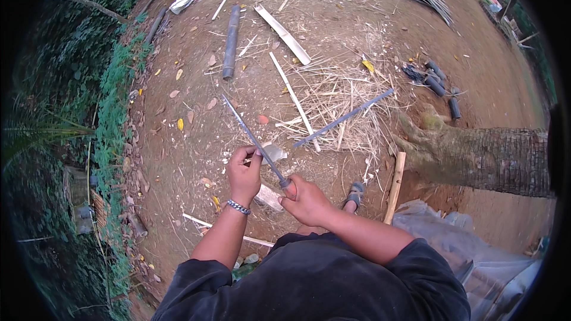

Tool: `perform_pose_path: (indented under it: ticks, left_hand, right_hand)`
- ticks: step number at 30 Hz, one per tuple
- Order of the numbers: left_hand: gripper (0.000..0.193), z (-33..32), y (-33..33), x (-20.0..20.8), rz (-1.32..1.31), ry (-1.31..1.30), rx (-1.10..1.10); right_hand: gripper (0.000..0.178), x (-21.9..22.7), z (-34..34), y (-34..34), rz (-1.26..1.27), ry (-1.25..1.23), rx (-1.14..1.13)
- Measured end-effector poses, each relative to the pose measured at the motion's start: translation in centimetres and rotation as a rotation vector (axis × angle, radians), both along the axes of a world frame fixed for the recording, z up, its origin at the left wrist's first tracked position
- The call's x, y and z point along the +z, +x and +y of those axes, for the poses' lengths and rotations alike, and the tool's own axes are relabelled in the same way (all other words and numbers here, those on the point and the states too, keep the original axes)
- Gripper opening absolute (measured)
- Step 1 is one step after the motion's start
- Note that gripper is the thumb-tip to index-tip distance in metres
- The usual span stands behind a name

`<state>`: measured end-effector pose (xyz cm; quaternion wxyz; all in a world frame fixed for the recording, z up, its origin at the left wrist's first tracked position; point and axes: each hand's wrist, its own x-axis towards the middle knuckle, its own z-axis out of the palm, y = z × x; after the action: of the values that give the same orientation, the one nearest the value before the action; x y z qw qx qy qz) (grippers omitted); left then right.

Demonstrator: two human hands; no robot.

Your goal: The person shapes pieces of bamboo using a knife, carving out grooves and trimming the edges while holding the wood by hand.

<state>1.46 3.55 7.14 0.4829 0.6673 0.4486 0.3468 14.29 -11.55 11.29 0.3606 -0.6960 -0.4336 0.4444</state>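
Note:
A long narrow machete point(270, 165) slants up and to the left in front of me. My right hand point(306, 201) is wrapped round its reddish-brown handle. My left hand point(244, 172), with a metal bracelet at the wrist, has thumb and fingers pinched at the middle of the blade; whether a small piece is also between them is hidden. Below the blade lies a pale flat block point(269, 197) on the ground, and a greyish flat piece point(274, 153) shows just beyond the blade.
A heap of split bamboo strips point(339, 104) lies ahead, with a dark strip point(345, 117) across it. Farther off are a dark bamboo pole point(231, 41) and a split bamboo half point(282, 34). A tree trunk point(488, 157), short dark tubes point(436, 85) and a grey sheet point(458, 244) are at the right.

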Motion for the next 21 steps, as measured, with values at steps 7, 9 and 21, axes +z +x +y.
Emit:
perform_pose_path:
  ticks: [7,9,21]
  left_hand:
    - [0.013,-0.1,0.2,-0.1,-0.047,-0.038,-0.013]
    - [0.012,0.0,0.1,-0.2,-0.056,-0.044,-0.019]
    - [0.01,0.1,0.0,-0.6,-0.09,-0.056,-0.001]
  right_hand:
    - [0.042,0.4,0.3,0.3,0.021,-0.027,0.016]
    - [0.041,0.4,0.4,0.2,0.007,-0.027,0.012]
    - [0.041,0.7,0.6,0.2,-0.049,-0.073,0.015]
